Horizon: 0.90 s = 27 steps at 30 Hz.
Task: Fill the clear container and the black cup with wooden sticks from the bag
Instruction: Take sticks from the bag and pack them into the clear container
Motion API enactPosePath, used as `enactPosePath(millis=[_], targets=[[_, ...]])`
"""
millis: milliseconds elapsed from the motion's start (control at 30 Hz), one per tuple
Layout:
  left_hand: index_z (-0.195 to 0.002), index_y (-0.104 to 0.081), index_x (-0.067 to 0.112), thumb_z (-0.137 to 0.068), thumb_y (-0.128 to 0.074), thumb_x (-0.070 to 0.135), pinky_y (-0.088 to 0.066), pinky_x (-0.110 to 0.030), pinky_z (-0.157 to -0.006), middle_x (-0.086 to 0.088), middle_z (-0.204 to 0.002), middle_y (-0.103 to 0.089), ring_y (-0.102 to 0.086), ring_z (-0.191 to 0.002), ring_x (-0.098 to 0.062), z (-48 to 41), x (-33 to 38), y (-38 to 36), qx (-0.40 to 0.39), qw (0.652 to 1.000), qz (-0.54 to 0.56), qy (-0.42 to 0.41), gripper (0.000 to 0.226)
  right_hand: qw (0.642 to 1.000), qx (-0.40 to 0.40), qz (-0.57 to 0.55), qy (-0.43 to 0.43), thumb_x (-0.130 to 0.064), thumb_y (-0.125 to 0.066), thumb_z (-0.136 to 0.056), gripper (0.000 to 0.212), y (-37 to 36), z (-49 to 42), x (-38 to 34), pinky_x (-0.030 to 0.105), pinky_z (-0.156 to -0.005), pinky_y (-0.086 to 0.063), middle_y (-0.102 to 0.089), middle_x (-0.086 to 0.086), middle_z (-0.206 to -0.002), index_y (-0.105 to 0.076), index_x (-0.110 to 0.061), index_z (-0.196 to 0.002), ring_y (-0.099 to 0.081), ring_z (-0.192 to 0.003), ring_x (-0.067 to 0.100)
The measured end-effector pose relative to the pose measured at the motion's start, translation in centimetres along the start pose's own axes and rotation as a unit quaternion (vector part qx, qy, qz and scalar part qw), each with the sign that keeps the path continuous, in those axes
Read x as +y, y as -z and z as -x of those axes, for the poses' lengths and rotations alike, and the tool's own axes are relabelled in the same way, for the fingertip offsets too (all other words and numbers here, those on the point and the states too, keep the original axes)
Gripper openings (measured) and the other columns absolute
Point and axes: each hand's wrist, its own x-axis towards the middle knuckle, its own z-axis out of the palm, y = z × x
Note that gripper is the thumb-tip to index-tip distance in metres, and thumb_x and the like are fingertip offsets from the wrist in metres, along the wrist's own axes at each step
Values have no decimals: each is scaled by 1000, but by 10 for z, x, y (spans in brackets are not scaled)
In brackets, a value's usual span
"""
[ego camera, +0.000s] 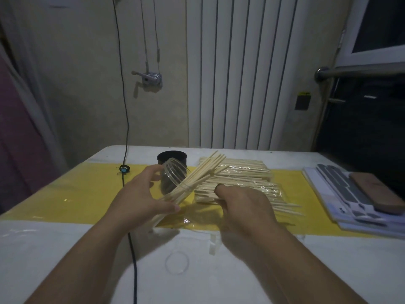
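My left hand (142, 194) grips a bundle of wooden sticks (197, 178) that slants up to the right, held together near its middle by a thin band. Just behind the bundle stands the clear container (173, 174), and behind that the black cup (172, 159); I see no sticks inside either. To the right lies the clear plastic bag (238, 183) packed with sticks, several of them poking out at its near right end. My right hand (243, 205) rests with curled fingers on the bag's near left corner; whether it pinches anything I cannot tell.
A yellow sheet (76, 194) covers the middle of the white table. A black cable (131, 249) crosses the table near my left arm. Papers with a brown flat object (377, 191) lie at the right. A clear round lid (177, 262) sits near the front.
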Motion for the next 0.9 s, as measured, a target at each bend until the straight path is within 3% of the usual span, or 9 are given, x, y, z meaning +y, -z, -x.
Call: enactPosePath(millis=[100,200,300,400,600,667,733,800,900], targets=[[-137,-42,45,-52,-97,38,-46,-39,-94,18,-125,-54,-51,-119,-8,0,1,-1,-1,1000,4,-1,101,998,48,4,35,-36,-68,-79,23,3,-4,2,31,-55,-29,-65,1,-74,-52,-20,-76,-61,-72,31],[-134,-43,47,-52,-97,36,-45,-38,-93,17,-125,-55,-51,-118,-7,0,1,-1,1,1000,14,0,99,988,145,19,57,-35,-68,-63,28,6,-3,6,25,-47,-21,-55,0,-51,-48,-17,-57,-54,-47,30],[-135,-44,47,-52,-98,35,-45,-38,-94,16,-125,-56,-52,-118,-7,0,0,-1,0,1000,17,0,100,953,285,-21,100,-32,-58,-84,36,8,-2,13,30,-52,-23,-49,3,-51,-45,-18,-54,-46,-49,31],[-130,-44,49,-52,-98,34,-44,-37,-92,16,-124,-56,-52,-117,-7,0,0,-1,-4,1000,23,-5,96,918,374,-57,122,-26,-48,-100,43,13,-4,17,34,-63,-28,-54,7,-66,-50,-11,-59,-46,-62,28],[-122,-44,55,-44,-98,37,-45,-37,-88,15,-122,-58,-53,-114,-7,1,1,5,13,1000,9,-3,96,908,394,-131,51,-37,-40,-105,52,10,-2,19,34,-47,-41,-52,9,-76,-67,-4,-74,-49,-58,25],[-124,-44,57,-37,-91,49,-47,-38,-89,18,-121,-59,-56,-113,-7,1,1,8,32,999,-33,-11,100,899,395,-186,27,-36,-45,-103,45,10,0,20,28,-53,-44,-54,6,-83,-71,-4,-85,-52,-66,18],[-124,-44,57,-39,-93,46,-48,-38,-90,19,-119,-59,-55,-113,-6,1,0,10,30,999,-35,-9,99,884,399,-243,-11,-32,-52,-100,35,9,1,20,13,-66,-42,-55,1,-90,-73,-5,-91,-53,-76,9],[-120,-41,60,-40,-93,46,-48,-37,-90,20,-119,-59,-56,-113,-7,1,-1,9,15,999,-49,-6,96,851,399,-337,-60,-29,-56,-99,29,12,1,19,13,-72,-45,-59,1,-93,-74,-7,-94,-61,-81,6],[-124,-43,58,-39,-89,48,-48,-36,-87,23,-118,-57,-57,-113,-9,0,-2,7,5,997,-83,-7,97,735,369,-533,-198,-28,-57,-99,25,29,-2,10,15,-64,-50,-71,9,-77,-71,-9,-90,-70,-68,10]])
